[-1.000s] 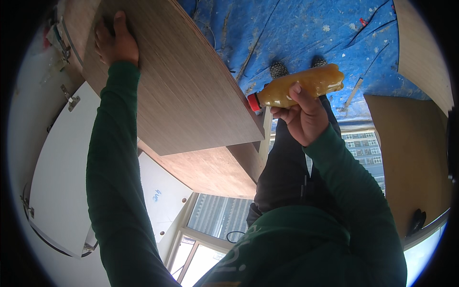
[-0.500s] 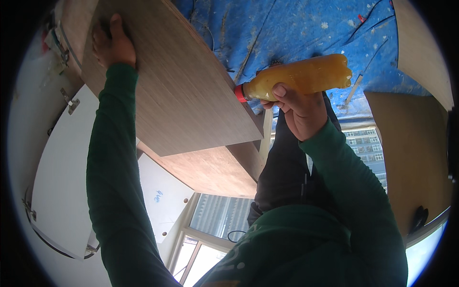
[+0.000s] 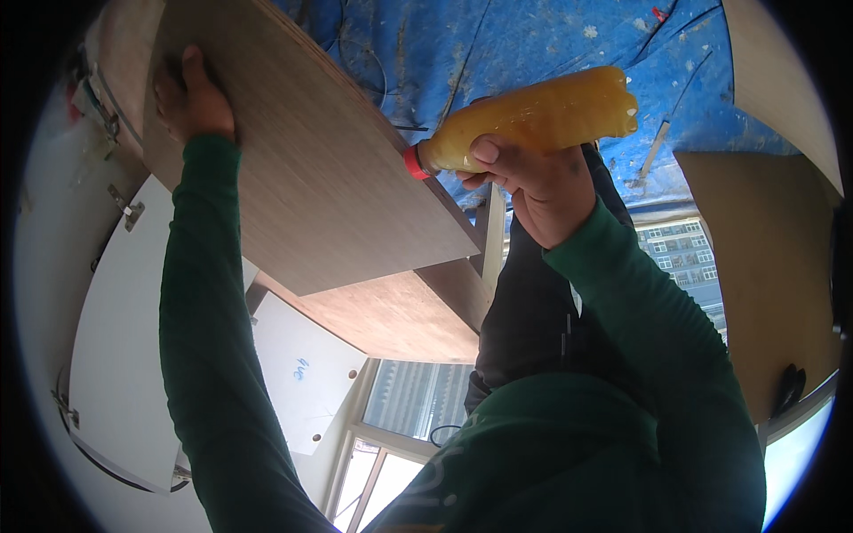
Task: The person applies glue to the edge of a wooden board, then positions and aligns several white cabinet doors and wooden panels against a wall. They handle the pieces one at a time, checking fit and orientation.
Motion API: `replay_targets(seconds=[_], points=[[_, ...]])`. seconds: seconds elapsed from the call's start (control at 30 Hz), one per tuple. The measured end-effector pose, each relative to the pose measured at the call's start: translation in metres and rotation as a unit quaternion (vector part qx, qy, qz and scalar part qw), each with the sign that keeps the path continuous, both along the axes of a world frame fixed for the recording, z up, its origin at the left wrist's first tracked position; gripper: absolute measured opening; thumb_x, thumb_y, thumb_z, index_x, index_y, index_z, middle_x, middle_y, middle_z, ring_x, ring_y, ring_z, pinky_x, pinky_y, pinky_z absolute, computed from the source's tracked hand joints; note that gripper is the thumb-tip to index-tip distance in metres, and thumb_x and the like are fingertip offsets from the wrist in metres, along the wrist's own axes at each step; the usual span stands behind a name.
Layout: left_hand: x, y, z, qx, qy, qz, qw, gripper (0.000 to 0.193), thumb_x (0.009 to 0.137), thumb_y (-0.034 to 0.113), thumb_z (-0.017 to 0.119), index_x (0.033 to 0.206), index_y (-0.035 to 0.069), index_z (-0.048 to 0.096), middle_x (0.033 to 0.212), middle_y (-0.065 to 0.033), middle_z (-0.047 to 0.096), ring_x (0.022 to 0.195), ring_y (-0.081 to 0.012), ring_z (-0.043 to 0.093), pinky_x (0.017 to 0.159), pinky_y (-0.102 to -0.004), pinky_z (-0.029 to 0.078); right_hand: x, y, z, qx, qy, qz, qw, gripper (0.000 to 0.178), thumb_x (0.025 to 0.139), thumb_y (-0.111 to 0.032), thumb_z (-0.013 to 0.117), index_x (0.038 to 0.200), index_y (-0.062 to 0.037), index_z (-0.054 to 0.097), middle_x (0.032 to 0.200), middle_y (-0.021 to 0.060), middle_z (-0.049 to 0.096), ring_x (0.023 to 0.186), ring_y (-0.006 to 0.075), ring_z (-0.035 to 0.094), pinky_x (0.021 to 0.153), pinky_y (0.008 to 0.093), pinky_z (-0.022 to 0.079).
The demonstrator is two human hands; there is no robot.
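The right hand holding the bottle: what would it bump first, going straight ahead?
Probably the wood-grain panel: the right hand points up and left, its bottle overlapping the panel's edge in view. Depth is unclear.

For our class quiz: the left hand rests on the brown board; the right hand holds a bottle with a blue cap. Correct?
No: the head view shows a red cap, not blue. The left hand rests on the board and the right hand holds the bottle.

The bottle [image 3: 553, 108] is glossy plastic; the board [image 3: 329, 169] shows matt wood grain; the blue sheet [image 3: 533, 40] looks creased.
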State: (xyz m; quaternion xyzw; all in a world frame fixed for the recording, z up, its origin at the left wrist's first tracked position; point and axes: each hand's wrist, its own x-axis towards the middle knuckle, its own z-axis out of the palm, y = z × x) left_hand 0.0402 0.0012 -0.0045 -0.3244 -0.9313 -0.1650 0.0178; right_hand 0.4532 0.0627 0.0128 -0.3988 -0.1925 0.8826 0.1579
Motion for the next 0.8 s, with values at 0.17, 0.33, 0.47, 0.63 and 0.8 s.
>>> replay_targets(seconds=[0.17,0.33,0.47,0.63,0.8], points=[[-0.001,-0.003,0.000,0.006,-0.010,0.009,1.000,0.088,0.096,0.073,0.053,0.158,0.010,0.053,0.158,-0.0200,0.055,0.146,-0.0448,0.046,0.122,-0.0587,0.034,0.022,-0.012,0.002,-0.026,-0.021,0.004,0.999,0.037,0.089,-0.019,0.088,0.114,0.0026,0.072,0.103,0.0147,0.077,0.086,0.0199,0.075,0.077,0.0341,0.064],[0.001,0.000,0.001,-0.001,-0.006,0.011,1.000,0.089,0.096,0.073,0.054,0.158,0.010,0.052,0.159,-0.0202,0.054,0.147,-0.0443,0.046,0.123,-0.0589,0.032,-0.004,0.000,0.001,-0.008,-0.009,-0.034,0.999,0.039,0.088,-0.021,0.089,0.114,0.0024,0.072,0.104,0.0144,0.077,0.087,0.0202,0.075,0.077,0.0342,0.064],[0.000,-0.001,0.000,0.006,-0.013,0.007,1.000,0.089,0.096,0.072,0.054,0.159,0.010,0.052,0.159,-0.0200,0.053,0.149,-0.0439,0.044,0.123,-0.0588,0.032,-0.005,-0.002,0.001,-0.007,-0.001,-0.029,1.000,0.041,0.088,-0.022,0.089,0.116,0.0024,0.071,0.104,0.0141,0.077,0.089,0.0204,0.075,0.077,0.0344,0.064],[0.001,-0.002,0.002,0.004,-0.024,0.007,1.000,0.089,0.096,0.072,0.054,0.159,0.010,0.051,0.161,-0.0195,0.052,0.150,-0.0434,0.042,0.124,-0.0586,0.031,0.029,-0.016,0.005,-0.026,-0.023,0.004,0.999,0.042,0.089,-0.022,0.089,0.118,0.0026,0.071,0.105,0.0141,0.077,0.088,0.0200,0.075,0.077,0.0344,0.064],[0.001,0.000,0.001,0.000,-0.009,0.006,1.000,0.089,0.096,0.072,0.053,0.159,0.010,0.051,0.161,-0.0189,0.051,0.150,-0.0435,0.042,0.124,-0.0590,0.030,-0.008,0.000,-0.011,-0.020,-0.002,-0.030,0.999,0.042,0.088,-0.021,0.089,0.118,0.0026,0.071,0.107,0.0149,0.077,0.087,0.0210,0.076,0.077,0.0348,0.065]])
